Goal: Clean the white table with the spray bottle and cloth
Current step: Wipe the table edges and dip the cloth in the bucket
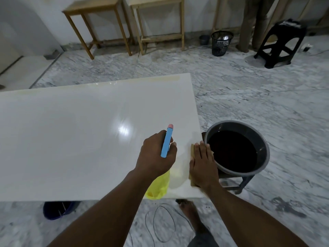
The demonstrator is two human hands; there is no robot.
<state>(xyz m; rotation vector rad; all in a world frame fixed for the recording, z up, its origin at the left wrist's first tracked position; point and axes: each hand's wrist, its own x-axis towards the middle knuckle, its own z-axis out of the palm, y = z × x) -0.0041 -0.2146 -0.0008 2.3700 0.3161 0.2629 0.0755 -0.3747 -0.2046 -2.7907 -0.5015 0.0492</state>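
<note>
The left hand [156, 154] grips the bottle [166, 142] over the near right part of the white surface [71, 139], fingers curled round the neck under the blue spray head. The pink nozzle points away from the person, toward the far side. The bottle's yellow body shows below the wrist, at the near edge; whether it rests on the surface or hangs clear cannot be told. The hand hides the trigger.

The right hand [203, 164] lies palm down on the cloth [192, 149], fingers straight and close together. The cloth is tan and sits at the right edge of the surface, just beside the bottle. Only narrow strips of it show, one by the fingertips and one near the wrist.

The surface is glossy, with a bright glare spot ahead of the nozzle and a yellowish band along its far edge.

Just right of the surface a grey basin [265, 145] holds dark liquid and stands on a low stool [244, 181] — its rim is close to the right fingertips. On the marble floor [249, 86] a dark blue bucket [57, 209] sits partly under the near edge, and a bare foot [188, 209] stands beside loops of thin cable [163, 223].

Along the back wall stand two wooden tables [94, 20], a black mesh bin [221, 43] and a black plastic stand [281, 43].
</note>
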